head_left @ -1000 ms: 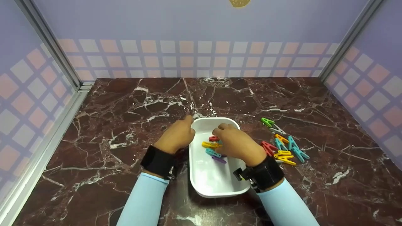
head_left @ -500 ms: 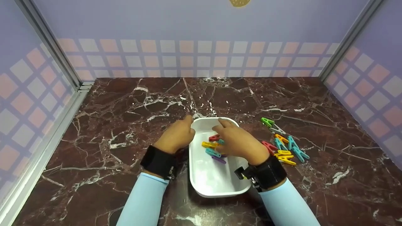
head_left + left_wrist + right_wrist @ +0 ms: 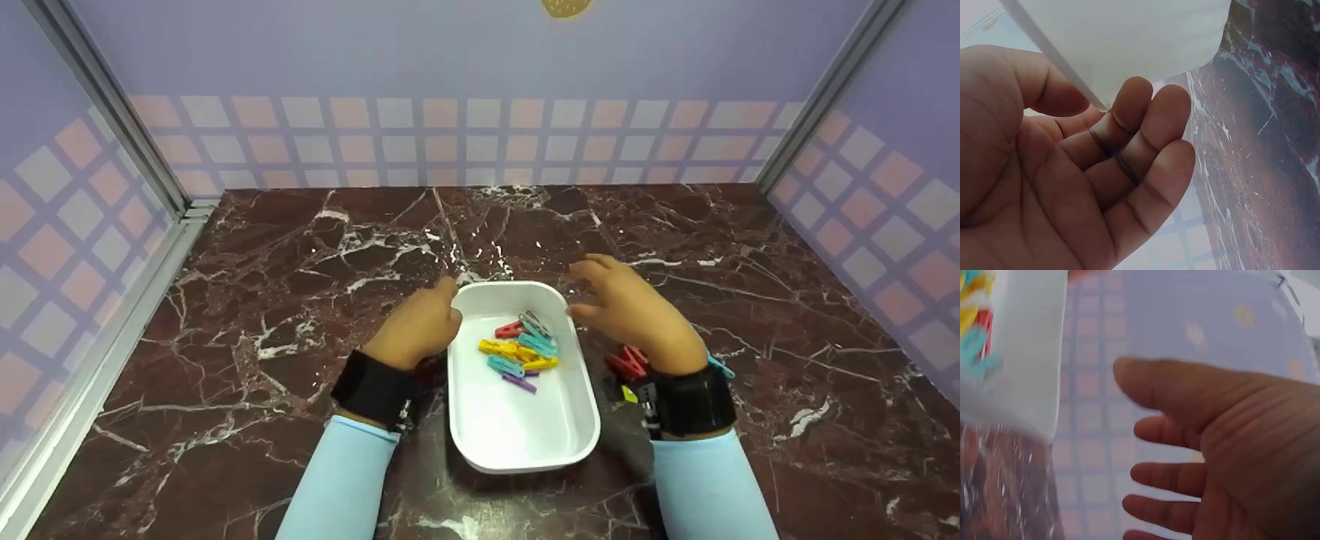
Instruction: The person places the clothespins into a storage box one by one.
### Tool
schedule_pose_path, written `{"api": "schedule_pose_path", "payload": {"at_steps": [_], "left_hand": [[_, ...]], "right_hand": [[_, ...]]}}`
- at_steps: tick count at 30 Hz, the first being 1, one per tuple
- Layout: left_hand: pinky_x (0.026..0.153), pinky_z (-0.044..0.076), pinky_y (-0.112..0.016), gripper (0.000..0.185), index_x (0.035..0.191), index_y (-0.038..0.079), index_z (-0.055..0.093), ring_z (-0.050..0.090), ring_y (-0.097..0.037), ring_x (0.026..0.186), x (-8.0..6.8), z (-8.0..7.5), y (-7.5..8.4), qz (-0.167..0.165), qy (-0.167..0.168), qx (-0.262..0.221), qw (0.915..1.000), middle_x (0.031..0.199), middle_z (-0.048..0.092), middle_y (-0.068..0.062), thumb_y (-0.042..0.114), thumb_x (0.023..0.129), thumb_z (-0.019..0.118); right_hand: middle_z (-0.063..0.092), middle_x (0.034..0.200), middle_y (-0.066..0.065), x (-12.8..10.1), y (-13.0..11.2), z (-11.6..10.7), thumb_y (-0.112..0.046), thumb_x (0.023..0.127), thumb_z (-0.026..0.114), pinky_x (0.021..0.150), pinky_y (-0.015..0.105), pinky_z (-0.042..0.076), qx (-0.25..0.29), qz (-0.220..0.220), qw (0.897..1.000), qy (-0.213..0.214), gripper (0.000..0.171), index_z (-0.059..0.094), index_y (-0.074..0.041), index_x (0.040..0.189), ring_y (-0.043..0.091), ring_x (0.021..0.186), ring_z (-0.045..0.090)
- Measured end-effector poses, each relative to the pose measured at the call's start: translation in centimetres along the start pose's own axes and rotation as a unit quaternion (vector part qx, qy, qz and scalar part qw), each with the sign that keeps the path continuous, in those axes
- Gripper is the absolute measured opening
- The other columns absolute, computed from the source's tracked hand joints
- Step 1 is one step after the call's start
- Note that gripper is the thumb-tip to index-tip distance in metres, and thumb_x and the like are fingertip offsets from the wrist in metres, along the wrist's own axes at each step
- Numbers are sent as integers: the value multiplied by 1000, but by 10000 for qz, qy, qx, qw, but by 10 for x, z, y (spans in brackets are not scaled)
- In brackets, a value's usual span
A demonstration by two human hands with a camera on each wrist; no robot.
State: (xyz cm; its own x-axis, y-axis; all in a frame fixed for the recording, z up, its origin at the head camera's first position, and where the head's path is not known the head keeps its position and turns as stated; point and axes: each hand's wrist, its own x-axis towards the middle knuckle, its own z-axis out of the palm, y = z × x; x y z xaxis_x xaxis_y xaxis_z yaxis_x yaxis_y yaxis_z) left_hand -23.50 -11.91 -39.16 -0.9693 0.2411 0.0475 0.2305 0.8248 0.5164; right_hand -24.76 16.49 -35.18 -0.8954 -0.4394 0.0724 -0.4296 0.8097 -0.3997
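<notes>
A white plastic tub stands on the marbled table. Several clothespins lie inside it, among them a teal one, a red one and a purple one. At the tub's left side my left hand pinches the rim, thumb on one side and curled fingers on the other. Beyond the right rim hovers my right hand, fingers spread and relaxed, nothing between them. Near its wrist, a red clothespin lies on the table; most of the other loose ones are hidden behind that hand and wrist.
Part of a teal clothespin shows past the right wristband. Tiled-pattern walls enclose the table at the back and both sides. A metal rail runs along the left edge.
My right hand has come up out of the tub and moved right, over the loose clothespins, uncovering those inside. The left hand stays on the rim.
</notes>
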Motion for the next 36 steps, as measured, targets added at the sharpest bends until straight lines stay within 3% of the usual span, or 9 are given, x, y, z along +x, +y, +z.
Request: {"api": "schedule_pose_path", "payload": {"at_steps": [4,10,17,23,26,30,36], "left_hand": [[82,51,-50,26,117,2,50,65,-37,89,0,1,-1,-61,-3,16,10000,99,67,-23,11,93,45],[83,51,-50,27,118,3,50,65,-36,89,1,1,0,-118,-98,-83,9998,100,67,-23,11,93,44],[82,51,-49,28,118,2,50,65,-35,88,1,2,-1,-95,-107,-79,9999,99,67,-22,11,93,44],[82,51,-48,27,119,0,50,65,-34,88,0,0,-1,-46,-131,-43,9999,100,67,-22,11,94,44],[81,51,-48,27,118,0,49,65,-34,88,0,0,-1,-33,-134,-35,9999,100,67,-23,11,94,44],[81,51,-48,27,118,1,49,65,-34,88,1,0,-1,-32,-100,-31,9999,100,67,-23,11,94,44],[81,51,-49,27,119,1,49,65,-35,89,1,0,0,-50,-96,-57,9999,100,67,-23,11,94,44]], "right_hand": [[49,136,28,3,26,2,-23,90,69,106,57,35,-117,463,9988,95,58,51,5,136,45,124,47],[43,138,35,2,63,4,-21,92,64,105,62,33,-36,1071,9942,-43,52,51,6,135,51,126,43],[44,133,34,-2,96,2,-22,93,62,96,60,40,316,1553,9868,-337,54,48,8,136,44,112,50],[35,141,40,1,119,3,-24,95,61,102,64,34,215,1661,9842,-573,65,37,13,143,53,126,40],[50,122,37,1,128,7,-23,94,63,90,61,42,207,1596,9849,-634,54,48,14,131,50,109,51],[53,85,16,3,133,12,-23,94,64,67,46,41,232,1522,9863,-584,30,55,4,103,32,74,52],[51,78,11,2,134,14,-19,93,65,61,39,42,335,1736,9829,-510,21,55,0,93,26,67,51]]}}
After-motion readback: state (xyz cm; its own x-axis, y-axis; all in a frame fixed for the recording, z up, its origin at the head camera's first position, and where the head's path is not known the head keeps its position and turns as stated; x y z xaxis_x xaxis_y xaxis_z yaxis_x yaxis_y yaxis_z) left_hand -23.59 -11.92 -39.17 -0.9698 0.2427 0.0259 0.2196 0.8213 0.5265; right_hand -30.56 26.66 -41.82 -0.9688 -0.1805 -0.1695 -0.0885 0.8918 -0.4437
